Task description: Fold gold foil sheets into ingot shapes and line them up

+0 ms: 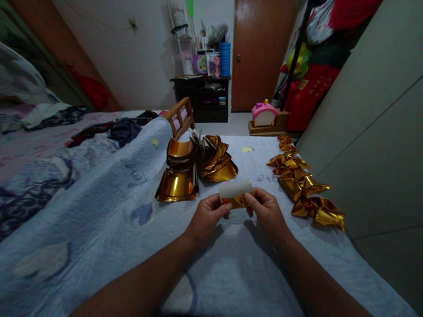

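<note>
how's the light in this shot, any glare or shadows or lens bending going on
Head view: dim overall, with bright glare on the stacked gold sheets; head view: soft shadows of the left hand and right hand on the blue bedspread, between the forearms; head view: apparent wide-angle stretch, the pale panel at right leaning steeply.

Dim, muted light filled the room.
Glare streaked the gold sheets at eight o'clock; soft shadows lay between the forearms at six; wide-angle distortion slanted the pale panels at three; the ten-o'clock corner was murky.
</note>
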Tool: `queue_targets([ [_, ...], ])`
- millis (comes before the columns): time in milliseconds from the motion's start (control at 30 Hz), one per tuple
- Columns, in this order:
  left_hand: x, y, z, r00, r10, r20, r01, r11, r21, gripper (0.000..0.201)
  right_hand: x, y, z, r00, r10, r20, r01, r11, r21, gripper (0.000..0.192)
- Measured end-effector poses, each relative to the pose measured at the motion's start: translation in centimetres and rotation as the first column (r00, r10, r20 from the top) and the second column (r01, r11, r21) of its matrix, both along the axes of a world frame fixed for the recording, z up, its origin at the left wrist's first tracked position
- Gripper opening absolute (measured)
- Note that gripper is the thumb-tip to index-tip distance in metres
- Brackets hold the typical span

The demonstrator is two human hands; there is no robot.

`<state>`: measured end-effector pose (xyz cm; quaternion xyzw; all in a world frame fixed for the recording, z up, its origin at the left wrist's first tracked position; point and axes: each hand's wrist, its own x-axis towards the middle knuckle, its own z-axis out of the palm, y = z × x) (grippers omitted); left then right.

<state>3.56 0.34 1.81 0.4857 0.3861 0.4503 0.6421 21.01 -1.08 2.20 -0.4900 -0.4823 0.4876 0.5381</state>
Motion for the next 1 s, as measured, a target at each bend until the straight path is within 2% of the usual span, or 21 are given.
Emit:
queue_targets([
  [167, -0.26, 0.02, 0.22, 0.990, 0.110, -0.090, -0.104, 0.992, 0.072, 0.022, 0.22, 0.31, -0.31, 0.997, 0.061, -0.048, -0.063, 0.996, -0.059, 0.030],
  [267, -0.38, -0.16, 0.44, 0.984, 0.144, -0.106, -0.134, 0.987, 0.092, 0.017, 0.42, 0.48, -0.44, 0.992, 0.109, -0.064, -0.116, 0.987, -0.113, 0.033],
  [567, -0.55, -0.48, 0.65, 0.987, 0.143, -0.080, -0.129, 0.980, 0.153, 0.013, 0.43, 0.44, -0.35, 0.985, 0.140, -0.101, -0.151, 0.982, -0.109, 0.035],
  [700, -0.32, -0.47, 0.72, 0.991, 0.118, -0.057, -0.108, 0.983, 0.150, 0.019, 0.37, 0.36, -0.38, 0.984, 0.148, -0.102, -0.157, 0.983, -0.093, 0.033],
  [833, -0.24, -0.46, 0.73, 0.983, 0.166, -0.078, -0.153, 0.977, 0.150, 0.015, 0.30, 0.36, -0.38, 0.983, 0.154, -0.095, -0.164, 0.981, -0.107, 0.033],
  [933, -0.48, -0.49, 0.54, 0.967, 0.217, -0.135, -0.186, 0.960, 0.210, 0.014, 0.23, 0.38, -0.22, 0.980, 0.164, -0.114, -0.179, 0.975, -0.129, 0.035],
  [1000, -0.72, -0.57, 0.47, 0.943, 0.267, -0.198, -0.198, 0.930, 0.309, 0.011, 0.21, 0.39, -0.14, 0.975, 0.187, -0.122, -0.203, 0.970, -0.137, 0.034],
])
